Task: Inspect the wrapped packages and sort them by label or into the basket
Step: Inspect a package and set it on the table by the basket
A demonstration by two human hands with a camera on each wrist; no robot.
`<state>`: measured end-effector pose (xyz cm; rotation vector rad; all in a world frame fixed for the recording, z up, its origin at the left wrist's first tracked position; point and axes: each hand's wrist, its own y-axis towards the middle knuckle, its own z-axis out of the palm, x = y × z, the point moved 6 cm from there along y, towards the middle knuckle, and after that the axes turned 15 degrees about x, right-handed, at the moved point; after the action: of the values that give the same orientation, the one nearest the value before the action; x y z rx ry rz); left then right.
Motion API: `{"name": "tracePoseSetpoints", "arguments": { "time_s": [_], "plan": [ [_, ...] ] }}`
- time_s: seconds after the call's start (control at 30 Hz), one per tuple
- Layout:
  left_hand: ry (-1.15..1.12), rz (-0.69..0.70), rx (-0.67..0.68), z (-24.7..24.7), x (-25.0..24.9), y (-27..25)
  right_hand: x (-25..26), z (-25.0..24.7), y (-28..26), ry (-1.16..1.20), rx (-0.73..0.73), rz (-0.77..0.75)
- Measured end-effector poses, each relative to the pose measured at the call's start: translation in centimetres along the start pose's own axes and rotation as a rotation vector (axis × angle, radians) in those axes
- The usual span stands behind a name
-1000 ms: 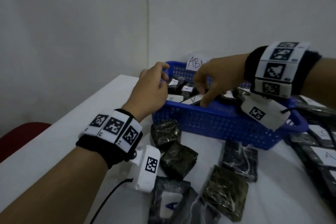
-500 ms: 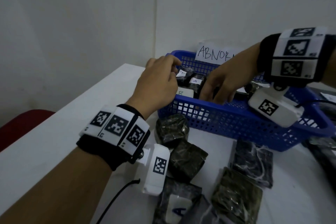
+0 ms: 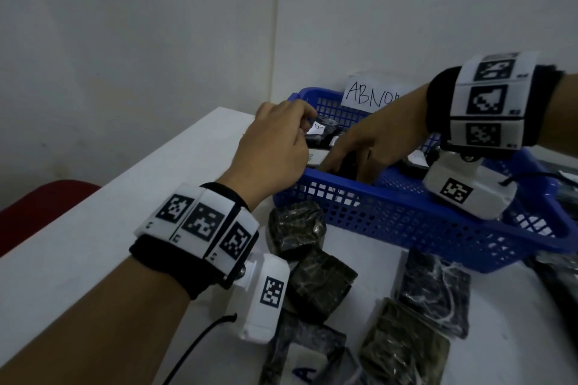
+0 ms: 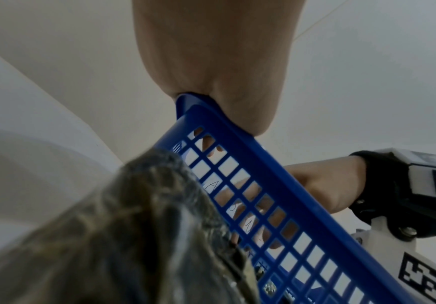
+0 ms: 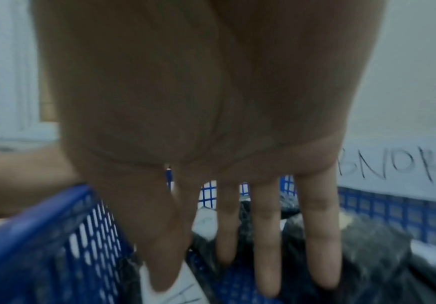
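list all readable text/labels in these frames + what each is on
"ABNO", rest hidden behind the right hand: paper sign on the blue basket.
"BNOR": same sign, right wrist view.
"A": white label on a wrapped package on the table.
Labels on packages inside the basket: too small to read.
Wristbands: square code markers only, no words.

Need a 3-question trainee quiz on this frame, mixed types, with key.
1. True or false: the right hand reaches into the blue basket with straight fingers.
2. The left hand rests on: A) the basket's rim, B) the table, C) a chair.
3. Fill in: the letters readable on the paper sign at the basket's back are ____.

Key: 1 true; 2 A; 3 ABNO
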<state>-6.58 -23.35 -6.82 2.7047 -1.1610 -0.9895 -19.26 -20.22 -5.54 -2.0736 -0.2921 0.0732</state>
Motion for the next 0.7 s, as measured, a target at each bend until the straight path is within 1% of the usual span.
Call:
{"name": "tracePoseSetpoints", "arguments": {
  "time_s": [0.07,0.1,0.23,0.33,0.43,0.47,0.5,0.6,0.63,0.7],
  "plan": [
    [0.002,-0.004,0.001,0.0,-0.1,0.0,0.2,-1.0,-0.2,-0.052,-0.097,0.033],
    [0.001,-0.006,0.002,0.0,-0.1,0.0,0.4,-1.3,-0.1,-0.058,-0.11,0.024],
    [-0.004,-0.016,0.014,0.0,-0.2,-0.1,0.5,-1.4,0.8,-0.058,-0.041,0.017],
    [0.013,-0.018,0.02,0.0,-0.3,-0.2,-0.2,-1.6,0.8,-0.056,-0.029,0.04],
    [0.034,-0.021,0.032,0.0,-0.4,-0.2,-1.1,-0.8,0.8,-0.077,0.081,0.1],
    [0.038,-0.022,0.035,0.0,-0.5,-0.2,-1.1,-0.6,1.0,-0.123,0.094,0.104],
    [0.037,-0.023,0.036,0.0,-0.5,-0.3,-0.9,-0.7,1.1,-0.224,0.05,0.095],
    [0.021,-0.027,0.041,0.0,-0.5,-0.3,0.5,-1.5,0.8,-0.7,-0.253,0.054],
    [0.021,-0.029,0.04,0.0,-0.5,-0.3,0.7,-1.3,0.7,-0.786,-0.291,0.029],
    [0.018,-0.03,0.032,-0.1,-0.5,-0.3,0.3,-0.4,1.0,-0.835,-0.24,-0.013]
  ]
}}
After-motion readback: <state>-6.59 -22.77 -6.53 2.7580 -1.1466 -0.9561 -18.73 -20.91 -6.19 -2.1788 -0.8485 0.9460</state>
